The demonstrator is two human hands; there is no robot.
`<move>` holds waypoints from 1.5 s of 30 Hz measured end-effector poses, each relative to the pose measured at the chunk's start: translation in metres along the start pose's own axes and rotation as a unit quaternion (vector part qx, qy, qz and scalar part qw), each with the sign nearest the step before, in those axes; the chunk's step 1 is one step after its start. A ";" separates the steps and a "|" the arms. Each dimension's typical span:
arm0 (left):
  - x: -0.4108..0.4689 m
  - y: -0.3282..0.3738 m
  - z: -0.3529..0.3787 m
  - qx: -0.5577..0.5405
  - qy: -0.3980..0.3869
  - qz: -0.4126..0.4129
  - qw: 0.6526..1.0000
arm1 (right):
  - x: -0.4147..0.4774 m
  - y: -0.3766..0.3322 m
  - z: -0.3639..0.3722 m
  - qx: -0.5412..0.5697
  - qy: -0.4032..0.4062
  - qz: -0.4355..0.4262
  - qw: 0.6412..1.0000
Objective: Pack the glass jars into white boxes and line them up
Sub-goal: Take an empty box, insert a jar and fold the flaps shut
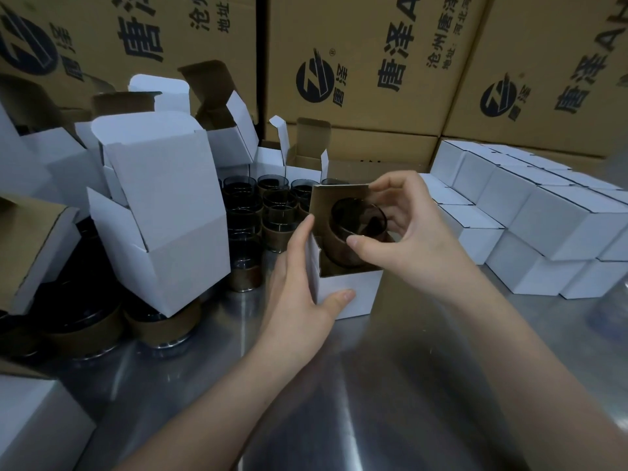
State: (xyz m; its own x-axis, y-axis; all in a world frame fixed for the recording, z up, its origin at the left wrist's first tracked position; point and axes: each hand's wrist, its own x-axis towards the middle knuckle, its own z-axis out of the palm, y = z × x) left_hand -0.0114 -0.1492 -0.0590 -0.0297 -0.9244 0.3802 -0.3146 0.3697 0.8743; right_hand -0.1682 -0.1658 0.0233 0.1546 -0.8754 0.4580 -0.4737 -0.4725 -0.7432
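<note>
A dark glass jar [356,229] with a brown paper band sits tilted, partly inside an open white box [346,292] on the steel table. My right hand [411,226] grips the jar by its rim, thumb in front and fingers behind. My left hand [302,287] holds the box's left side, its thumb on the front wall. The box's brown inner lid flap [334,198] stands up behind the jar. Several loose jars [268,202] stand in a cluster behind the box.
Several open empty white boxes [163,205] pile up at the left over more jars. Closed white boxes [543,219] are lined up in stacked rows at the right. Big printed brown cartons [373,62] wall off the back. Bare steel table [356,385] lies in front.
</note>
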 end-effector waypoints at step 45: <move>0.008 -0.001 -0.009 0.008 -0.001 -0.003 1.000 | 0.056 -0.043 0.019 -0.392 -0.299 0.140 0.859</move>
State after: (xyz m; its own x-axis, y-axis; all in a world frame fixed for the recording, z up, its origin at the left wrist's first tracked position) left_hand -0.0027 -0.1560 -0.0544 -0.0301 -0.9272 0.3734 -0.3300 0.3619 0.8719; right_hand -0.1230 -0.1970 0.0717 0.2455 -0.9504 -0.1912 -0.9669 -0.2259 -0.1188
